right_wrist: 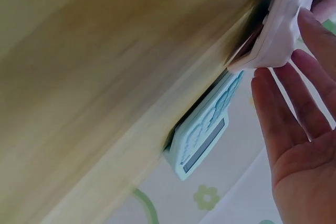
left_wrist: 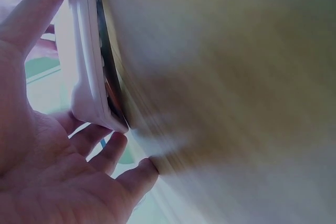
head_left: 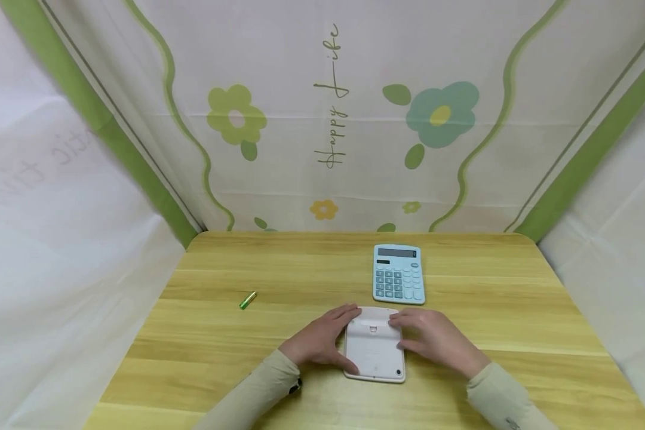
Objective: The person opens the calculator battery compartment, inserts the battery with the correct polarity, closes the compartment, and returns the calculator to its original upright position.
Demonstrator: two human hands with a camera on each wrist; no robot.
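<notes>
A pale pink calculator [head_left: 375, 352] lies face down near the front of the table, its back turned up; the edges of its keys show underneath in both wrist views. My left hand [head_left: 322, 337] spans its left side, thumb at the near left corner and fingers at the far left corner. From the right, my right hand [head_left: 438, 340] holds the far right corner, with fingertips beside the small battery-cover latch [head_left: 373, 329] and the thumb on the right edge. In the right wrist view, its fingertips [right_wrist: 261, 73] meet the calculator's far edge.
Just beyond the pink calculator lies a light blue calculator [head_left: 399, 275], keys up. A green battery [head_left: 248, 300] rests on the wooden table [head_left: 209, 358] to the left. Patterned cloth [head_left: 279, 155] hangs behind the table's far edge, with more cloth at both sides.
</notes>
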